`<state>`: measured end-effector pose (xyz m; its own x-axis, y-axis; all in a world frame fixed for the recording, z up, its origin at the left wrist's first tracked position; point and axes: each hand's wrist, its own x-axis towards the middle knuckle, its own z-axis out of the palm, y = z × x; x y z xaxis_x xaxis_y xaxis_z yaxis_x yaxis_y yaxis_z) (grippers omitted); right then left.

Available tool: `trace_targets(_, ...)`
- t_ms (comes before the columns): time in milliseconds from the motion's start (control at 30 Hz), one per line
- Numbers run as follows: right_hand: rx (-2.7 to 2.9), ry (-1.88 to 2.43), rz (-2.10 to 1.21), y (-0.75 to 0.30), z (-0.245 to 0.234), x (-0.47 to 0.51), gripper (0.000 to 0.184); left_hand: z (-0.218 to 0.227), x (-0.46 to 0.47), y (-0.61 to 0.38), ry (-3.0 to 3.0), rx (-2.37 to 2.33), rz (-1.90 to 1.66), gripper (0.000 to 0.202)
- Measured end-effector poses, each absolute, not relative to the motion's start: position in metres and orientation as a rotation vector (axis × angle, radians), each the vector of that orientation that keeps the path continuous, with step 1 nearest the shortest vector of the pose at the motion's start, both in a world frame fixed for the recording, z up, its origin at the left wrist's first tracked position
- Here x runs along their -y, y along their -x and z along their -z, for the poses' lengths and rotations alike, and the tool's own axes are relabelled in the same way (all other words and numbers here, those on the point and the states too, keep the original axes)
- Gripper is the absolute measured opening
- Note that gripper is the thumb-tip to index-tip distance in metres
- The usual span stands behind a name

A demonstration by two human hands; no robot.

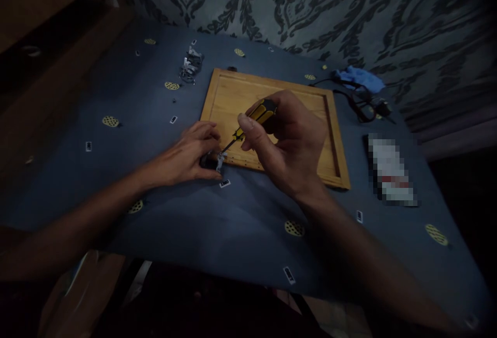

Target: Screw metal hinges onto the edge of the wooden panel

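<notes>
A wooden framed panel [339, 146], like a cabinet door, lies on the table. At its near left corner sits a small metal hinge [221, 162], gripped between the thumb and fingers of my left hand [190, 154]. My right hand [293, 141] is closed around a screwdriver [264, 113] with a yellow and black handle. The shaft slants down to the left and its tip meets the hinge; whether it sits in a screw is too small to tell. Small dark holes show along the panel's near edge.
Several metal hinges [191, 64] lie in a pile behind the panel's left side. To the right are a blue cloth [361, 79], black eyeglasses [363, 107] and a blurred-out flat object [392, 170]. A patterned wall [310, 6] rises behind the dark blue tablecloth [217, 229].
</notes>
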<state>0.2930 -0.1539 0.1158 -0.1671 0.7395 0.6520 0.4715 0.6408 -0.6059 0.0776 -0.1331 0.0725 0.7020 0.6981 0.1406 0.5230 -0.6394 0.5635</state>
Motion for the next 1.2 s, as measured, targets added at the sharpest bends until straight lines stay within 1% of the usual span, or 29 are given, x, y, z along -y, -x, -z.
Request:
trace_targets(200, 1.852, 1.006, -0.347, -0.295, -0.112, 0.153, 0.029, -0.074, 0.133, -0.078, -2.416, -0.925, -0.471, 0.037)
trace_targets(400, 1.895, 0.997, -0.373, -0.296, -0.112, 0.152, 0.035, -0.076, 0.134, -0.077, -2.408, -0.929, -0.452, 0.037)
trace_targets(467, 1.928, 0.978, -0.464, -0.298, -0.117, 0.152, 0.035, -0.076, 0.134, -0.077, -2.408, -0.929, -0.454, 0.037)
trace_targets(633, 2.040, 0.853, -0.814, -0.307, -0.132, 0.149, 0.037, -0.072, 0.132, -0.078, -2.403, -0.925, -0.476, 0.039)
trace_targets(733, 2.092, 0.808, -0.907, -0.312, -0.136, 0.147, 0.035, -0.071, 0.132, -0.078, -2.403, -0.942, -0.466, 0.041)
trace_targets(833, 2.110, 0.777, -0.891, -0.314, -0.137, 0.147, 0.030, -0.072, 0.132, -0.078, -2.410, -0.924, -0.481, 0.039)
trace_targets(967, 2.130, 0.766, -0.777, -0.312, -0.135, 0.148, 0.026, -0.073, 0.132, -0.078, -2.401, -0.924, -0.503, 0.040)
trace_targets(1100, 2.117, 0.799, -0.655, -0.310, -0.133, 0.148, 0.028, -0.072, 0.132, -0.078, -2.408, -0.917, -0.484, 0.038)
trace_targets(1200, 2.085, 0.840, -0.639, -0.308, -0.130, 0.148, 0.030, -0.072, 0.132, -0.078, -2.408, -0.935, -0.466, 0.037)
